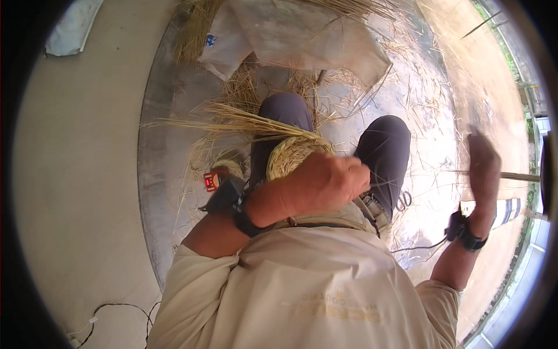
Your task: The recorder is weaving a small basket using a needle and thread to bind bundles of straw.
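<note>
A round, coiled piece of woven straw [293, 156] rests in my lap between the knees, with a bundle of loose straw stalks [232, 123] fanning out from it to the left. Over its near edge my left hand [332, 177] is closed in a fist; what its fingers grip, if anything, is hidden. My right hand [484, 163] is raised far out to the right, smeared by motion, so its fingers do not show clearly. Thin strands, faint and blurred, run through the space between the two hands. Dark bands with small devices circle both wrists.
A pale sheet [308, 43] lies ahead over scattered straw [241, 87]. Beside my left knee sits a small device with a red display [211, 181]. A cable [119, 305] crosses the floor at lower left. A striped strip [507, 213] lies at right.
</note>
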The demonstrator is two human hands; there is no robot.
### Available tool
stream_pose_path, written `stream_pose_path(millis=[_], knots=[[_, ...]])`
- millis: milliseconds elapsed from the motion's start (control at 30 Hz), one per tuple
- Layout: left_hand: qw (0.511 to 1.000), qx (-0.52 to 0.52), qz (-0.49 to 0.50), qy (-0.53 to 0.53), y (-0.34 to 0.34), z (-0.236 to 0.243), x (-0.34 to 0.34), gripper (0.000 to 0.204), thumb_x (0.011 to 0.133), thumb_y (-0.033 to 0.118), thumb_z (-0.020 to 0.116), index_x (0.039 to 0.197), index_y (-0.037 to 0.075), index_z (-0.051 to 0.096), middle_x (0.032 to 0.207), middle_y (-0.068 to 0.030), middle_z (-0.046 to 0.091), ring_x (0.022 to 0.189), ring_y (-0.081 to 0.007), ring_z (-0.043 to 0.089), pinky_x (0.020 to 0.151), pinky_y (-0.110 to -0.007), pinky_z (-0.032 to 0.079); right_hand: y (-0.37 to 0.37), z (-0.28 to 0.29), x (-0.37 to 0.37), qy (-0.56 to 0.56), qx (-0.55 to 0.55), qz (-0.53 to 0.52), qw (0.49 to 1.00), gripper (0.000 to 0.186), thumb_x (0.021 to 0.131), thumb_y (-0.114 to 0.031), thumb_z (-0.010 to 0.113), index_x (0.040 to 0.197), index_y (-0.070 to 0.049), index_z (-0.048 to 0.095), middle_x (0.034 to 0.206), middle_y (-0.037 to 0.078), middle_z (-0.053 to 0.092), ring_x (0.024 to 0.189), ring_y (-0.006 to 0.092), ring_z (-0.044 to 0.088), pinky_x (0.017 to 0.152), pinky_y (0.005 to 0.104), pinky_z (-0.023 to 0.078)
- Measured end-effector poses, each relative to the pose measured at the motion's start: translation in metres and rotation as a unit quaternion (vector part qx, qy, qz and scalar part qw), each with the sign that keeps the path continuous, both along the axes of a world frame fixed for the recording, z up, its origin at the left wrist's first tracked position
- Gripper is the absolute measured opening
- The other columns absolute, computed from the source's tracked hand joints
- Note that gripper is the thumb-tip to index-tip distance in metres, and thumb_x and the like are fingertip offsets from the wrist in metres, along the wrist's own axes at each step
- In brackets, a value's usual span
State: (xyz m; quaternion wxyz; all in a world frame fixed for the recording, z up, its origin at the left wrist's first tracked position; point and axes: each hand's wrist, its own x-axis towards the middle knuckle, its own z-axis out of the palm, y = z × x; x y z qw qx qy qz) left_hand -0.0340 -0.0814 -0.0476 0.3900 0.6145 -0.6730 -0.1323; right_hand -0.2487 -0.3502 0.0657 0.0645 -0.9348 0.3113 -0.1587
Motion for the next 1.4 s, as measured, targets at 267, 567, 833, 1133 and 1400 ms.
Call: stream_pose_path(millis=[267, 567, 833, 1133, 1400], knots=[[1.0, -0.018, 0.013, -0.011, 0.012, -0.011, -0.001, 0.014, 0.086, 0.015, 0.078, 0.084, 0.01, 0.065, 0.079, -0.0064, 0.064, 0.066, -0.0252, 0.069, 0.056, -0.039, 0.054, 0.098, -0.048, 0.023, -0.07, 0.539, 0.131, 0.829, 0.027, 0.1, -0.004, 0.067, 0.127, 0.002, 0.068, 0.123, 0.013, 0.071, 0.107, 0.0141, 0.065, 0.093, 0.0305, 0.052], [0.99, -0.022, 0.099, -0.097, 0.012, -0.022, 0.046, 0.015, 0.084, 0.017, 0.08, 0.092, 0.008, 0.07, 0.084, -0.0064, 0.067, 0.08, -0.0302, 0.068, 0.076, -0.043, 0.055, 0.122, -0.087, 0.029, -0.082, 0.682, 0.066, 0.724, 0.012, 0.102, -0.01, 0.07, 0.102, 0.002, 0.072, 0.082, -0.001, 0.069, 0.076, 0.0053, 0.061, 0.068, 0.023, 0.05], [0.957, 0.178, 0.106, -0.202, 0.016, -0.026, 0.098, 0.024, 0.085, 0.023, 0.076, 0.091, 0.005, 0.061, 0.098, -0.0118, 0.069, 0.09, -0.0367, 0.066, 0.083, -0.05, 0.052, 0.115, -0.081, -0.007, -0.173, 0.595, 0.016, 0.785, 0.01, 0.101, -0.007, 0.07, 0.103, 0.002, 0.07, 0.082, 0.001, 0.069, 0.073, 0.0068, 0.063, 0.067, 0.0234, 0.051], [0.968, 0.003, 0.145, -0.206, 0.02, -0.007, 0.051, 0.039, 0.071, 0.008, 0.085, 0.105, 0.006, 0.064, 0.101, -0.0101, 0.067, 0.088, -0.0346, 0.067, 0.075, -0.047, 0.052, 0.091, -0.055, -0.044, -0.278, 0.458, -0.025, 0.844, 0.013, 0.102, -0.008, 0.07, 0.102, 0.004, 0.07, 0.087, 0.003, 0.068, 0.073, 0.0072, 0.062, 0.069, 0.0225, 0.05], [0.974, -0.023, 0.109, -0.196, 0.037, -0.085, 0.003, 0.045, 0.069, 0.007, 0.087, 0.108, 0.007, 0.064, 0.106, -0.009, 0.068, 0.091, -0.0303, 0.068, 0.074, -0.043, 0.052, 0.105, -0.089, -0.029, -0.24, 0.509, 0.023, 0.826, 0.009, 0.101, -0.006, 0.069, 0.104, 0.003, 0.07, 0.084, 0.003, 0.067, 0.073, 0.0078, 0.062, 0.068, 0.0234, 0.05]])
